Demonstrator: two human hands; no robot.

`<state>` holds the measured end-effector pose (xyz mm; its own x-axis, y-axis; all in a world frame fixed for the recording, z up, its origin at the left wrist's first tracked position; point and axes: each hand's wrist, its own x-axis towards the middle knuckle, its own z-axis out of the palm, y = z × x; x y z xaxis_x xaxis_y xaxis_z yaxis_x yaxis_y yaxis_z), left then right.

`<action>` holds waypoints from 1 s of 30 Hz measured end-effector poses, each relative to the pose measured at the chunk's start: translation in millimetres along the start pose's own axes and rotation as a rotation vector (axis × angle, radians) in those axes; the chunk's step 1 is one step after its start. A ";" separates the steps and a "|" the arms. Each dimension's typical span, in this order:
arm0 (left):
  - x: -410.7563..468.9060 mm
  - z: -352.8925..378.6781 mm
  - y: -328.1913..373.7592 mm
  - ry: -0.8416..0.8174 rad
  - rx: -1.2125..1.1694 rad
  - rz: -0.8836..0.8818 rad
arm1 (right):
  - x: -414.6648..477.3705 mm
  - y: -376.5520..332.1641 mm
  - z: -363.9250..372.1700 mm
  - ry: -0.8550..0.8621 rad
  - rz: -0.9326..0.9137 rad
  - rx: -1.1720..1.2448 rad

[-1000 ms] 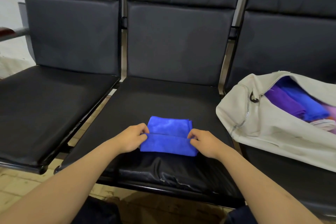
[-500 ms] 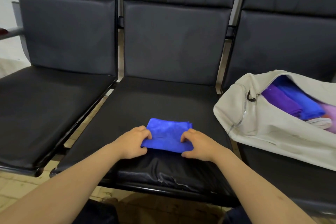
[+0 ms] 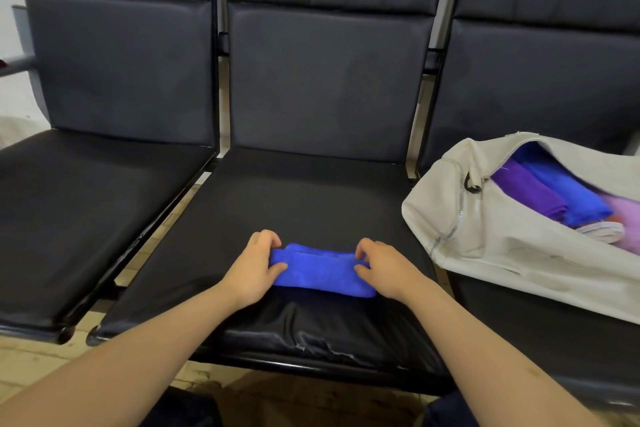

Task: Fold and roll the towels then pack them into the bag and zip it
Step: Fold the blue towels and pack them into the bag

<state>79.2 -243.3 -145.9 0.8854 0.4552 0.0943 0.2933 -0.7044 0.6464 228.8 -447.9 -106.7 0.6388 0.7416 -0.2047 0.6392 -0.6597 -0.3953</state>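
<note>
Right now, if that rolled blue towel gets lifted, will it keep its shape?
Probably not: the blue towel is soft cloth, its roll held at both ends by the left hand and right hand; released, it likely loosens. Likely light and unslippery, being fuzzy.

Soft, even light is spread over the scene. A dull sheen is seen on the middle seat cushion (image 3: 304,204); the pale bag (image 3: 485,243) is rendered brightest, the blue towel (image 3: 322,274) strongly saturated. Chair frames (image 3: 423,107) are bowed toward the edges by wide-angle distortion.
</note>
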 end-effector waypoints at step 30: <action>11.2 0.2 8.6 -0.192 0.566 0.200 | 3.6 -8.0 12.2 0.011 -0.165 -0.275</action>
<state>91.7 -244.4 -139.4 0.9764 0.2158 0.0000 0.2141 -0.9688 0.1245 220.8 -438.5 -115.2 0.5204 0.8410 -0.1481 0.8254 -0.5398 -0.1650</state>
